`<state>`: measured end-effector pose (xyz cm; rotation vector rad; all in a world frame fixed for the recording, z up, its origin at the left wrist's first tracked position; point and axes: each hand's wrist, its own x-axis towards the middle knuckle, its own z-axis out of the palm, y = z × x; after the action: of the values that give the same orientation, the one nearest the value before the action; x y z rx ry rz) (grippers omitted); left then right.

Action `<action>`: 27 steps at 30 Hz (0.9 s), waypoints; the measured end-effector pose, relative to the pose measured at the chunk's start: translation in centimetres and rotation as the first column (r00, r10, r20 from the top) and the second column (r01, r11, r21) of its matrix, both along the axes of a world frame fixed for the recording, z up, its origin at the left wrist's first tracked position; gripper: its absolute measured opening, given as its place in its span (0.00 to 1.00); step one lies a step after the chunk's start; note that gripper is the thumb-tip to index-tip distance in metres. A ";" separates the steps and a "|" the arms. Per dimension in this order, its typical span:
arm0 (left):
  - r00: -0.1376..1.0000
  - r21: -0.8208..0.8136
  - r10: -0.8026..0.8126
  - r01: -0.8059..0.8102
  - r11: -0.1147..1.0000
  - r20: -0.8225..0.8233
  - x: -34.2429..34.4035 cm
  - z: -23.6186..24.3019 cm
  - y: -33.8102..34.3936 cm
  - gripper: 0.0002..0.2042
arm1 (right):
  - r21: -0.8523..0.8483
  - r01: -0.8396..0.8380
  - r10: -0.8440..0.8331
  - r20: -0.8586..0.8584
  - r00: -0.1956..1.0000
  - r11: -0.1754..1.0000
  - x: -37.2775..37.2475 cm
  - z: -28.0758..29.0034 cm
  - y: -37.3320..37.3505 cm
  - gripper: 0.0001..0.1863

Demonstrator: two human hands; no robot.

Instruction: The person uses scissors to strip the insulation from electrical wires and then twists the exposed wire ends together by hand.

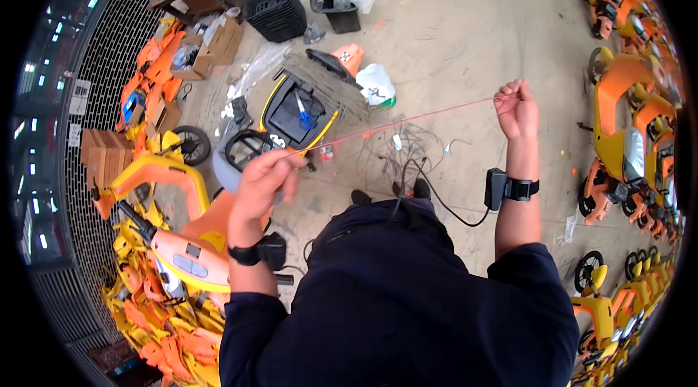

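Note:
A thin red strand, apparently wire [414, 117], stretches nearly straight between my two raised hands. My left hand [265, 182] pinches its lower end between thumb and fingers, in front of the black part with yellow edging. My right hand [518, 110], held higher and out to the right, has its fingers closed on the other end. Beneath the strand, a tangle of dark cables [402, 167] lies on the floor near my feet. Blue-handled scissors [306, 119] rest on the black part with yellow edging [285, 112]. Each wrist wears a strapped black device.
An orange and yellow scooter [190, 260] stands close on my left, beside a pile of orange and yellow panels [171, 329]. Ahead are stacked black crates [276, 12], a black bin [342, 20] and cardboard boxes [220, 41]. Rows of scooters [618, 121] line the right.

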<state>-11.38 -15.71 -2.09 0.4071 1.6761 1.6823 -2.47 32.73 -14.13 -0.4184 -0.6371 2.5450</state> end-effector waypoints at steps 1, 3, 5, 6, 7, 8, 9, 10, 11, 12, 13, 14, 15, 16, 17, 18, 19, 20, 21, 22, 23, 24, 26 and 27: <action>0.998 -0.063 0.041 -0.045 0.997 -0.057 0.0 0.0 -0.9 0.13 | 0.019 -0.029 0.030 -0.034 0.999 0.999 -0.4 0.1 -0.1 0.15; 0.988 -0.293 0.040 -0.082 0.952 -0.147 -0.5 -1.2 -3.3 0.12 | 0.096 -0.025 0.027 -0.022 0.999 0.995 -1.6 1.3 -1.0 0.15; 0.987 -0.439 0.038 -0.102 0.892 -0.153 -0.6 -2.8 -5.1 0.12 | 0.212 0.026 -0.036 0.044 0.998 0.977 -2.7 3.7 -2.8 0.15; 0.985 -0.589 0.055 -0.142 0.796 -0.164 -0.5 -3.7 -6.1 0.12 | 0.308 0.048 -0.084 0.106 0.991 0.950 -3.3 5.0 -3.6 0.14; 0.985 -0.573 0.049 -0.136 0.808 -0.165 -0.5 -5.4 -7.3 0.12 | 0.326 0.058 -0.096 0.102 0.990 0.944 -3.7 5.9 -4.3 0.14; 0.978 -0.618 0.064 -0.175 0.766 -0.198 -0.8 -7.5 -8.3 0.12 | 0.406 0.042 -0.102 0.127 0.987 0.913 -3.9 6.8 -4.7 0.14; 0.969 -0.659 0.082 -0.219 0.720 -0.233 -1.0 -9.6 -9.1 0.12 | 0.482 0.020 -0.105 0.151 0.983 0.876 -4.1 7.6 -5.2 0.15; 0.968 -0.648 0.082 -0.219 0.730 -0.235 -1.0 -11.4 -9.5 0.12 | 0.494 0.025 -0.111 0.145 0.983 0.869 -4.2 8.4 -5.6 0.15; 0.979 -0.645 0.107 -0.194 0.739 -0.173 -1.0 -13.1 -9.8 0.12 | 0.526 -0.003 -0.084 0.142 0.986 0.851 -4.2 9.2 -6.1 0.15; 0.986 -0.641 0.128 -0.166 0.749 -0.106 -1.0 -14.6 -9.8 0.12 | 0.555 -0.031 -0.059 0.144 0.988 0.831 -3.9 9.8 -6.1 0.15; 0.989 -0.636 0.139 -0.137 0.759 -0.047 -0.8 -15.7 -10.0 0.12 | 0.564 -0.045 -0.025 0.116 0.993 0.825 -3.9 9.9 -6.0 0.16; 0.989 -0.636 0.141 -0.136 0.759 -0.043 -0.8 -16.9 -10.1 0.12 | 0.564 -0.049 -0.023 0.120 0.992 0.824 -3.8 10.5 -5.8 0.16; 0.990 -0.642 0.120 -0.138 0.754 -0.071 -0.5 -18.2 -10.3 0.13 | 0.578 -0.078 0.006 0.125 0.992 0.813 -3.7 11.0 -5.9 0.16; 0.990 -0.648 0.097 -0.137 0.749 -0.098 -0.1 -18.8 -10.5 0.14 | 0.590 -0.106 0.034 0.132 0.991 0.800 -3.5 11.6 -5.9 0.17; 0.995 -0.665 0.066 -0.098 0.740 -0.074 -0.1 -19.3 -10.7 0.16 | 0.587 -0.117 0.039 0.145 0.989 0.801 -3.3 12.4 -5.9 0.17; 0.996 -0.669 0.069 -0.089 0.738 -0.057 0.1 -19.0 -10.1 0.16 | 0.562 -0.150 0.092 0.130 0.987 0.814 -3.0 13.1 -6.0 0.17; 0.988 -0.718 -0.067 -0.054 0.694 -0.139 0.3 -17.8 -9.0 0.17 | 0.539 -0.181 0.149 0.104 0.983 0.822 -3.0 13.8 -6.0 0.17; 0.956 -0.765 -0.206 -0.029 0.643 -0.209 0.4 -16.5 -7.8 0.20 | 0.537 -0.193 0.158 0.111 0.981 0.821 -3.0 14.4 -6.3 0.17; 0.931 -0.793 -0.280 -0.016 0.609 -0.234 0.5 -14.4 -5.9 0.26 | 0.513 -0.238 0.218 0.100 0.971 0.825 -2.9 15.1 -7.2 0.17; 0.910 -0.731 -0.308 0.007 0.682 -0.278 0.3 -12.4 -3.8 0.27 | 0.488 -0.289 0.285 0.083 0.955 0.824 -3.0 15.3 -8.4 0.17; 0.883 -0.662 -0.336 0.039 0.748 -0.328 -0.2 -10.3 -1.1 0.29 | 0.467 -0.363 0.363 0.093 0.927 0.806 -2.9 15.4 -9.5 0.17; 0.881 -0.579 -0.305 0.045 0.814 -0.361 -0.4 -7.9 1.8 0.29 | 0.451 -0.445 0.450 0.103 0.887 0.774 -2.8 15.1 -10.6 0.18; 0.842 -0.351 -0.258 0.087 0.932 -0.474 -0.8 -3.6 7.3 0.28 | 0.476 -0.545 0.524 0.190 0.830 0.691 -2.2 14.9 -12.9 0.18; 0.804 -0.213 -0.225 0.126 0.969 -0.550 -0.7 -2.2 9.2 0.28 | 0.476 -0.558 0.544 0.182 0.819 0.680 -2.0 14.8 -14.0 0.18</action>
<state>-12.10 -6.51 -4.27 1.0368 2.1070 1.3358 -4.50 18.73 0.70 -0.0598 -1.6179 2.7438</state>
